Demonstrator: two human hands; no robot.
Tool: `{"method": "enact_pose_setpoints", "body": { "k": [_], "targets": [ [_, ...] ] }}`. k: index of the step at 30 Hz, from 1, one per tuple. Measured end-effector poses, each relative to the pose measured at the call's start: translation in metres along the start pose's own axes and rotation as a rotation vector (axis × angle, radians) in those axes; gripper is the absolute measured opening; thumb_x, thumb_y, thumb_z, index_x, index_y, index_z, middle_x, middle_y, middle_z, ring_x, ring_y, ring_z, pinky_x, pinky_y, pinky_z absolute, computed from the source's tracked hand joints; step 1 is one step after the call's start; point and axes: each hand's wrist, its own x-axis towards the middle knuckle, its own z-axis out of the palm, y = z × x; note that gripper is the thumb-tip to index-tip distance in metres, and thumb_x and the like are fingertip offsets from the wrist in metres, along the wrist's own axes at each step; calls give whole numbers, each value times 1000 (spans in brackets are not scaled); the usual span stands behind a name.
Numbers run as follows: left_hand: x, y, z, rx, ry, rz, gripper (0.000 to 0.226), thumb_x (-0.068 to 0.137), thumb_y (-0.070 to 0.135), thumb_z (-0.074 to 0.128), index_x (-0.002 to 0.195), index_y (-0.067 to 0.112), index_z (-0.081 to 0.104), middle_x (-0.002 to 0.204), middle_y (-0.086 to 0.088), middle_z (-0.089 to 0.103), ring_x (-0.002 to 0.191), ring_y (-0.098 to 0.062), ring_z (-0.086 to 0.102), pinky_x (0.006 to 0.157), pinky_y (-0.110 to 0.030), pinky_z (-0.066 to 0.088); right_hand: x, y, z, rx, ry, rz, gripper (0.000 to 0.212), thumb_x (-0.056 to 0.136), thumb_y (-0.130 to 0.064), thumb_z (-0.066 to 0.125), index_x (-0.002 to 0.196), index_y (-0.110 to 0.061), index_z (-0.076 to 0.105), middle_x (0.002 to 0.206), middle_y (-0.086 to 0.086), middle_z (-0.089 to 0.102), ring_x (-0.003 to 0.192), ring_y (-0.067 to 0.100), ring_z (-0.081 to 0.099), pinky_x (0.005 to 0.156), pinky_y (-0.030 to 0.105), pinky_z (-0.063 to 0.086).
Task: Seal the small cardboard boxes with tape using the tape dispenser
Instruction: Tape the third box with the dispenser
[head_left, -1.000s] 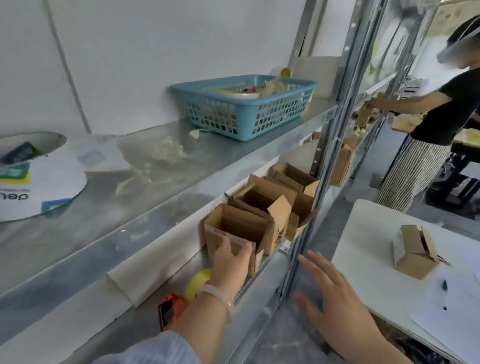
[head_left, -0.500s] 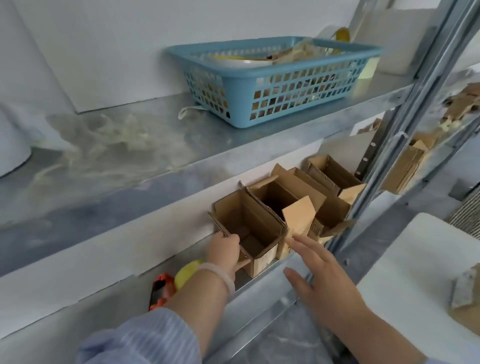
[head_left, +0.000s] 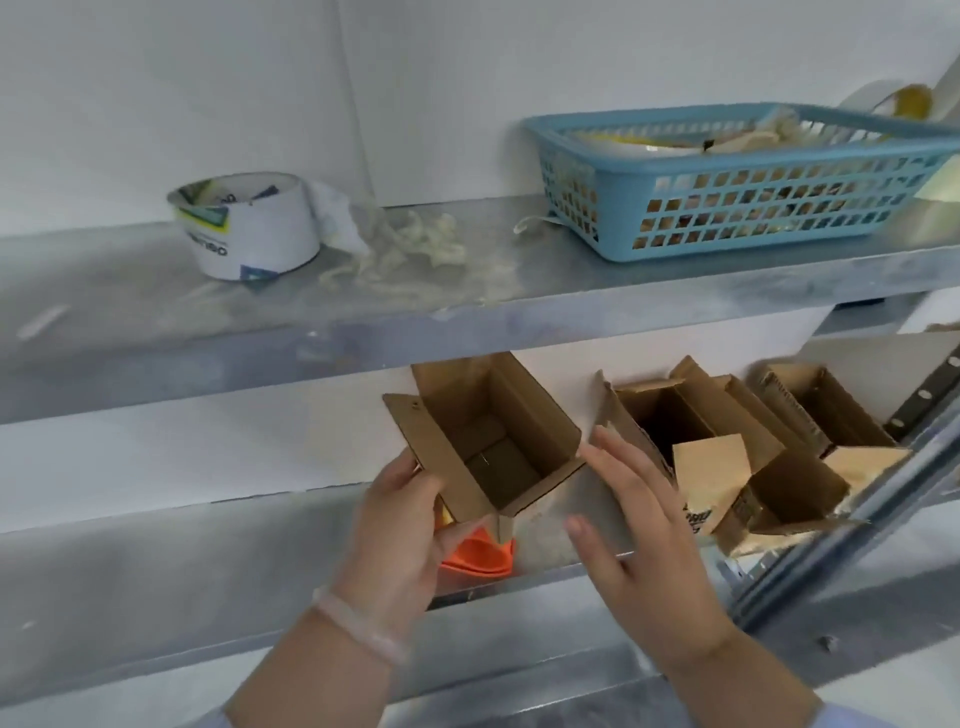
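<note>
Here, the left hand (head_left: 400, 519) gripped an open box (head_left: 493, 441) for taping; the right hand (head_left: 644, 540), fingers straight, hovered just beside to steady it.

Pale translucent bracelet (head_left: 358, 626) on left wrist; light-blue sleeve (head_left: 852, 719) on right.

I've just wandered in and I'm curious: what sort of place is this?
Probably a packing or stock room. Bare metal shelving holds a row of open small cardboard boxes, a roll of tape and a blue basket of scraps; the left hand grips one box.
</note>
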Motion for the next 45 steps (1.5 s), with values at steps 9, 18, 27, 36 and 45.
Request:
{"method": "enact_pose_setpoints", "body": {
  "k": [9,18,27,36,45],
  "targets": [
    [-32,26,-118,-50,202,74,26,101,13,49,111,24,71,106,-1,74,105,-24,68,88,-50,57,16,-62,89,146,-152,-74,46,92,-49,53,136,-35,48,148,-11,42,133,7,40,107,7,29],
    [3,-16,-192,-99,358,-23,26,99,13,56,121,20,64,111,-6,71,104,-27,65,74,-41,61,8,-89,182,109,-724,363,71,93,-53,54,153,-35,21,155,-7,28,144,11,25,116,28,24],
    [17,-9,-241,168,344,-7,36,96,26,59,130,27,45,126,-1,54,113,-19,56,90,-38,54,22,-96,210,196,-672,613,85,80,-77,45,152,-40,19,154,-8,37,139,16,38,112,44,38],
    [65,8,-269,449,69,111,37,101,33,47,137,36,39,113,20,52,108,-7,54,93,-23,47,60,-116,201,-185,-600,290,21,91,-45,59,111,-40,55,147,-10,28,133,15,38,104,24,36],
    [58,-10,-285,759,-103,300,36,88,48,53,123,51,47,122,27,56,106,4,59,85,-17,53,68,-100,213,-140,-716,446,65,95,-62,38,152,-36,21,149,-1,24,134,22,35,109,36,37]
  ]
}}
